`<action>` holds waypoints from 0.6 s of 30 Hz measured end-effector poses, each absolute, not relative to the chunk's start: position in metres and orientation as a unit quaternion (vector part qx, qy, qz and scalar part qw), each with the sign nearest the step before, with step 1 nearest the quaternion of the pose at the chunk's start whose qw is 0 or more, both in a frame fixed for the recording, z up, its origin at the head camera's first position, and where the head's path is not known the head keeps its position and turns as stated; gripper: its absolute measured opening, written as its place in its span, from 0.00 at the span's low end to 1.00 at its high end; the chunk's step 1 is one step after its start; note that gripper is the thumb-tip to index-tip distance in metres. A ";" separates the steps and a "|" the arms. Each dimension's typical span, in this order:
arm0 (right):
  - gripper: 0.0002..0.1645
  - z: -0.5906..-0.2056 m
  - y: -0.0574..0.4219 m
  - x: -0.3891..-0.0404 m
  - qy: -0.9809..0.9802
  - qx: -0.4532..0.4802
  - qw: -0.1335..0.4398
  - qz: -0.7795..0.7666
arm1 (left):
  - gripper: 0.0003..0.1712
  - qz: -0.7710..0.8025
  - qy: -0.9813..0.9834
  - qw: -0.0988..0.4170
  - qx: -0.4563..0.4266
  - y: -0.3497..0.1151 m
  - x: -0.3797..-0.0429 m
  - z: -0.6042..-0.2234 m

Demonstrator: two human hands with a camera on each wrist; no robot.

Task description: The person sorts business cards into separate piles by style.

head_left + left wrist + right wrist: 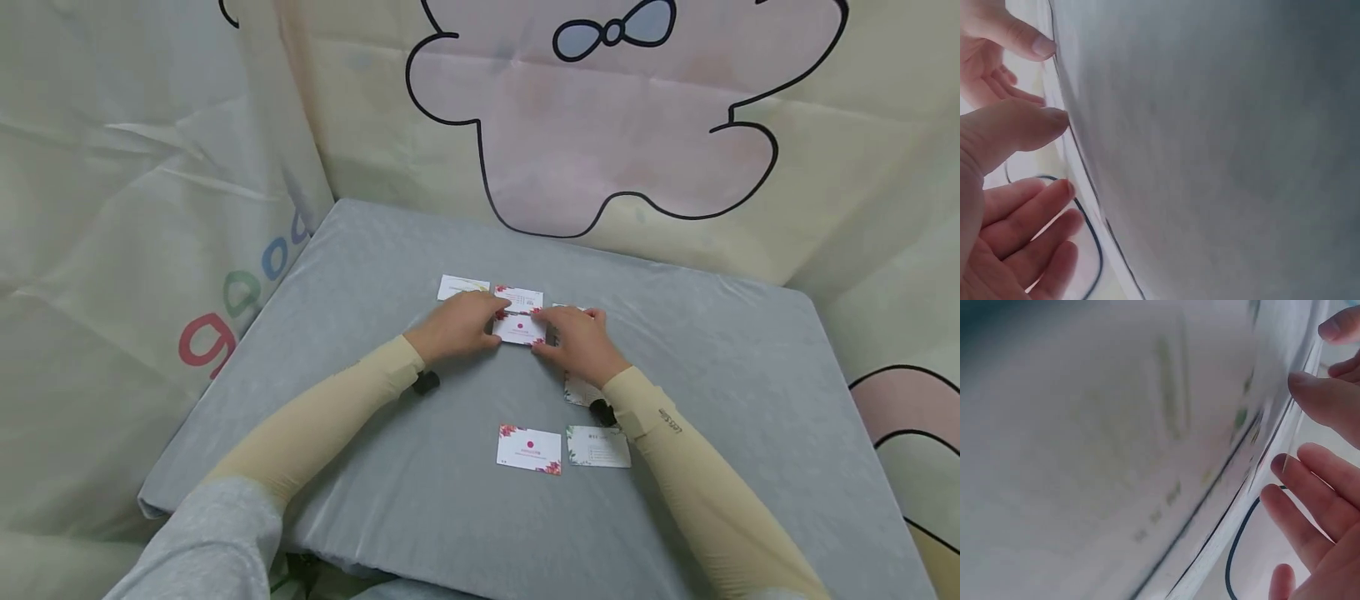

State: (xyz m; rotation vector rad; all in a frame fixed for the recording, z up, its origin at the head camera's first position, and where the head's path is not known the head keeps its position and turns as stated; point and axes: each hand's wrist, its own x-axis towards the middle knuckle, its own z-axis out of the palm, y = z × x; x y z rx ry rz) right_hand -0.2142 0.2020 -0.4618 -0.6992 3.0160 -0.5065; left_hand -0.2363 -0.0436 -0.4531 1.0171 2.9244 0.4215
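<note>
A white business card (520, 329) with a pink dot and red floral corners lies on the grey cloth between both hands. My left hand (461, 323) is at its left side, thumb and forefinger spread along that edge. At the opposite side my right hand (579, 336) has its thumb near the lower right corner and its forefinger near the upper one. Just behind lies a second floral card (523, 297), edge to edge with the first. In the left wrist view the left thumb (1029, 128) rests on the cloth surface, the other fingers loosely extended. The right fingers (1316, 494) look relaxed too.
A white card with yellow marks (457, 286) lies at the back left. Partly hidden by the right hand and wrist is a leaf-patterned card (579, 392). Nearer the front lie a red floral card (525, 450) and a green-leaf card (598, 450). Printed curtains (360, 125) enclose the table.
</note>
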 end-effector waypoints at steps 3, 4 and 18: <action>0.33 -0.462 0.199 -0.230 0.963 -0.212 0.008 -0.168 | 0.32 0.136 0.939 0.012 0.316 -0.044 -0.252 -0.454; 0.33 -0.461 0.198 -0.234 0.963 -0.206 0.009 -0.173 | 0.32 0.140 0.939 0.015 0.313 -0.044 -0.256 -0.455; 0.34 -0.460 0.198 -0.269 0.963 -0.170 0.033 -0.205 | 0.35 0.142 0.947 0.046 0.286 -0.035 -0.293 -0.450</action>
